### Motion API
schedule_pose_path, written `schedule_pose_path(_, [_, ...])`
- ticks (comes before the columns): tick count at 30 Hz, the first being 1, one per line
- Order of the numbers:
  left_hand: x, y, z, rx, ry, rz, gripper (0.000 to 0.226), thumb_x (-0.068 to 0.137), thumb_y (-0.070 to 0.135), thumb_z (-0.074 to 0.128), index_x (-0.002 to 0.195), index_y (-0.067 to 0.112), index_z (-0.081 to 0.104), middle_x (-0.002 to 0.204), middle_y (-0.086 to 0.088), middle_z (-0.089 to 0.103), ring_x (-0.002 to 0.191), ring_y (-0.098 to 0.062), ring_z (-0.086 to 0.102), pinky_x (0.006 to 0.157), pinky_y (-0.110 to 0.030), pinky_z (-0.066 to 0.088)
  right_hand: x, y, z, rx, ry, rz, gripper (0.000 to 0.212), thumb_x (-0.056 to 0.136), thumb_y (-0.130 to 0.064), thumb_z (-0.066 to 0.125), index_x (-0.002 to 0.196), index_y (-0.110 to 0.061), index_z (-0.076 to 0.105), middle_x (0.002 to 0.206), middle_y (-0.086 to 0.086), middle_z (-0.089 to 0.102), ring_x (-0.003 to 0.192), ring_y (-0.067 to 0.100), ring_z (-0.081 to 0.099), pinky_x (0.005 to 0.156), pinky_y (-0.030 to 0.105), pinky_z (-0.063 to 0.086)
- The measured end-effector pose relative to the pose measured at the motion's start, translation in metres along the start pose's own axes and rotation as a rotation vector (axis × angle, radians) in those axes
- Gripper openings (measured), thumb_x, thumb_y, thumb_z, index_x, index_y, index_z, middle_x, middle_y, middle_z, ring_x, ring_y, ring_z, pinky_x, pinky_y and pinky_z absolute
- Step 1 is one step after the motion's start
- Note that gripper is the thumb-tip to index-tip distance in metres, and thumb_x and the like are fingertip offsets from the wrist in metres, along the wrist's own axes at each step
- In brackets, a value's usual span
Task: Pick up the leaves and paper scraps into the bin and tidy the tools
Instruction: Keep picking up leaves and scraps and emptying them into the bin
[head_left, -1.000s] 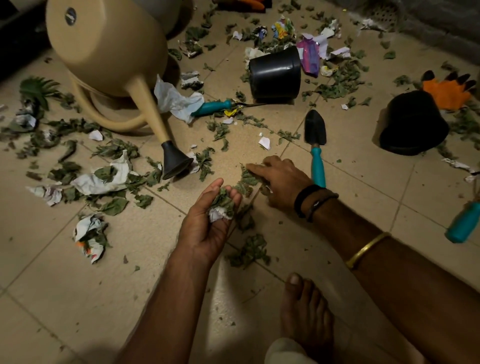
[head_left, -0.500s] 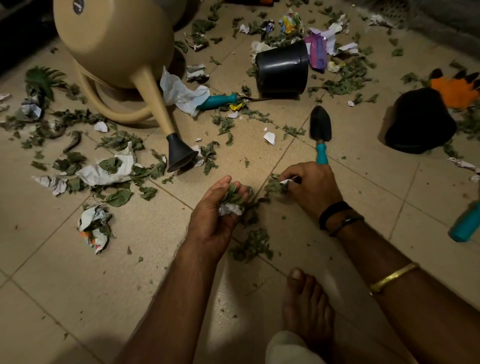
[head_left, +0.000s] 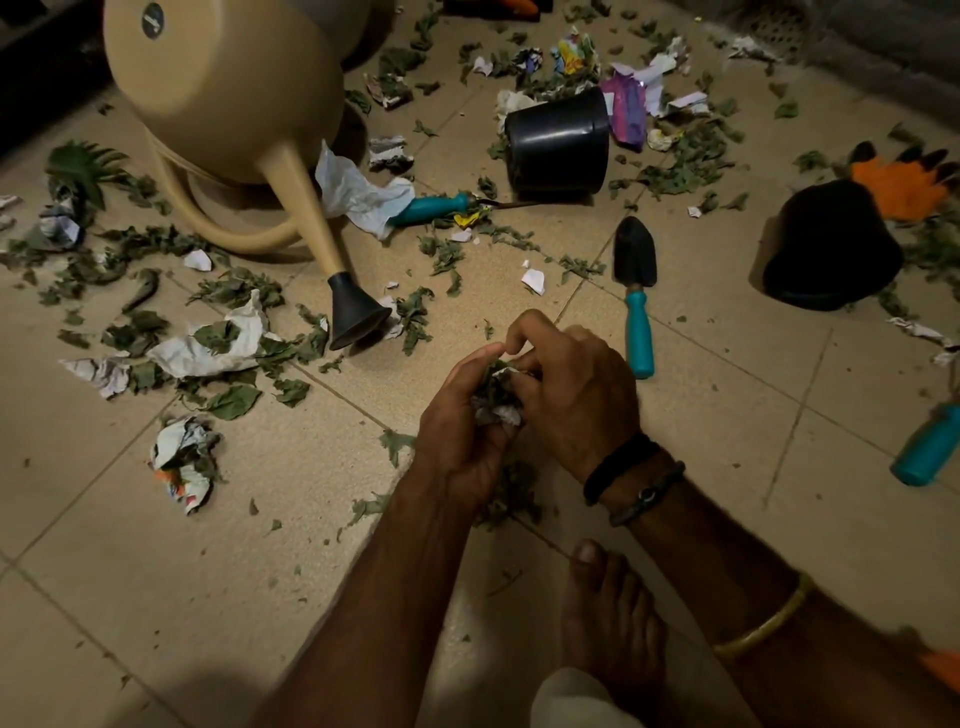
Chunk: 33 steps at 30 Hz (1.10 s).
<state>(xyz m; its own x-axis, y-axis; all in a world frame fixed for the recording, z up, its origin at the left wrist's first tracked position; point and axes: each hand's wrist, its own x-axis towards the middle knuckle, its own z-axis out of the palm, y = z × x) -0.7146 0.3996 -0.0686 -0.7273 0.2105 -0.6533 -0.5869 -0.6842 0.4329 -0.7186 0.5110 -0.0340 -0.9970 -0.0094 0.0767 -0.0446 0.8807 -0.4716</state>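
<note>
My left hand (head_left: 457, 415) cups a wad of green leaves and white paper scraps (head_left: 497, 397) above the tiled floor. My right hand (head_left: 569, 389) meets it from the right, its fingers curled onto the same wad. Loose leaves (head_left: 239, 291) and crumpled paper (head_left: 208, 348) litter the floor to the left and at the back. A black trowel with a teal handle (head_left: 635, 291) lies just right of my hands. Another teal-handled tool (head_left: 434, 208) lies under white paper further back. A third teal handle (head_left: 927, 454) shows at the right edge.
A beige watering can (head_left: 228, 88) lies tipped at the back left, its black rose (head_left: 356, 317) on the floor. A black pot (head_left: 558, 140) lies on its side; another black pot (head_left: 831, 254) sits upside down beside orange gloves (head_left: 906, 182). My bare foot (head_left: 613, 623) rests below.
My right hand left the floor with more leaves and came up against my left hand, pressing them into the wad. The view shifted slightly.
</note>
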Motion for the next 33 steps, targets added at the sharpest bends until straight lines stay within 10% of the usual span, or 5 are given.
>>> schedule_pose_path(8, [0.012,0.022,0.010,-0.197,0.056,-0.042,0.042,0.093,0.009,0.066,0.133,0.001,0.056,0.131,-0.027,0.059,0.115,-0.036,0.064,0.099,-0.044,0.054,0.024,0.011,-0.019,0.371,-0.019,0.068,0.028,0.084,-0.030,0.072,0.109,-0.025,0.058,0.093,-0.008,0.075,0.086,0.004,0.070,0.071,0.022,0.056])
schedule_pose_path(11, [0.012,0.034,0.007,-0.259,0.100,-0.015,0.026,0.094,0.003,0.063,0.120,0.003,0.062,0.107,-0.019,0.063,0.074,-0.027,0.072,0.077,-0.040,0.062,0.047,0.031,-0.008,0.331,0.108,0.162,0.025,0.089,-0.025,0.068,0.113,-0.020,0.063,0.093,-0.008,0.072,0.087,0.008,0.069,0.073,0.024,0.055])
schedule_pose_path(17, [0.012,0.048,-0.009,-0.294,0.104,0.002,0.035,0.092,0.004,0.063,0.127,0.004,0.062,0.098,-0.016,0.066,0.079,-0.024,0.069,0.084,-0.040,0.060,0.119,0.071,0.028,-0.011,-0.101,0.307,0.051,0.099,-0.034,0.057,0.145,-0.015,0.047,0.142,0.014,0.049,0.129,0.031,0.048,0.105,0.040,0.041])
schedule_pose_path(27, [0.005,0.051,-0.022,-0.321,0.034,-0.006,0.027,0.092,0.010,0.065,0.117,0.016,0.061,0.087,-0.008,0.063,0.076,-0.019,0.064,0.090,-0.050,0.054,0.100,0.066,0.053,-0.362,-0.193,-0.099,0.022,0.098,-0.009,0.050,0.101,-0.015,0.071,0.098,0.007,0.064,0.088,0.023,0.061,0.077,0.036,0.054])
schedule_pose_path(33, [0.001,0.047,-0.023,-0.372,0.083,0.035,0.030,0.093,0.005,0.062,0.123,0.007,0.062,0.093,-0.014,0.062,0.076,-0.023,0.065,0.081,-0.041,0.061,0.056,0.041,0.021,0.427,-0.170,0.129,0.008,0.084,-0.015,0.077,0.092,-0.019,0.077,0.081,-0.009,0.073,0.073,0.001,0.068,0.065,0.012,0.052])
